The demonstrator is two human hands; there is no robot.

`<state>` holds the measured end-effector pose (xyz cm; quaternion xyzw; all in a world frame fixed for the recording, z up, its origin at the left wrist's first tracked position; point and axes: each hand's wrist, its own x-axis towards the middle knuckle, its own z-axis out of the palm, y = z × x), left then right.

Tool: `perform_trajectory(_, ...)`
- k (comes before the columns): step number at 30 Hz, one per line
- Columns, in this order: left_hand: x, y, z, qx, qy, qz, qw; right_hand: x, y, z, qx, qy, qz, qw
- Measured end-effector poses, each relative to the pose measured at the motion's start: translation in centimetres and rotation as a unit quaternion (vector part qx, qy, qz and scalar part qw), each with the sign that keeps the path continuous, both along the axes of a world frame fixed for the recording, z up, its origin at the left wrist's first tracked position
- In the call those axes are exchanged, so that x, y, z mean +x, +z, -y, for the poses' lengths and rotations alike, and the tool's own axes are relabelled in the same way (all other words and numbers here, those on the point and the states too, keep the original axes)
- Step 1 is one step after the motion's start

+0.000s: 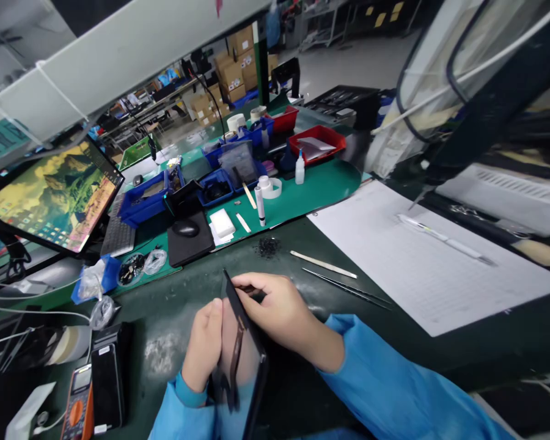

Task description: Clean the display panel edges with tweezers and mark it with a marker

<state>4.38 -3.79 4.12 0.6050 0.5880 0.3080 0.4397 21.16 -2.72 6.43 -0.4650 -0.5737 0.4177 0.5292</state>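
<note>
Blue sleeves of a smock run in from the bottom edge of the worktop to a thin black-framed phone, held up on edge near the front edge. It looks light and stiff but fragile, best taken by its frame, away from the dark flex strip down its face. The left hand is curled closed around the lower side of the frame, thumb upright against it. The right hand is nearly closed over the top edge, its fingers pinching something small and dark that is too hidden to name.

Just beyond the hands lie a scatter of black crumbs, a pale wooden stick and long tweezers. Toward the left corner sit a multimeter and a second phone. A ruled paper sheet covers the right side, while a green mat along the far edge carries a glue bottle and a tape roll
</note>
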Motion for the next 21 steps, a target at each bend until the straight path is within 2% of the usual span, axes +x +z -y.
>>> perform_trajectory(10,-0.68,0.15,-0.46,-0.028,-0.03,-0.026,0.999,0.35,0.21,-0.47,-0.01,0.02,0.036,0.999)
perform_trajectory(15,-0.79,0.33,-0.49,-0.037,-0.035,-0.029,0.998,0.08,-0.15,-0.62,-0.056,0.02,0.016,0.998)
perform_trajectory(21,-0.72,0.24,-0.62,-0.052,-0.043,0.009,0.998,-0.07,-0.46,-0.84,-0.076,0.026,0.008,0.997)
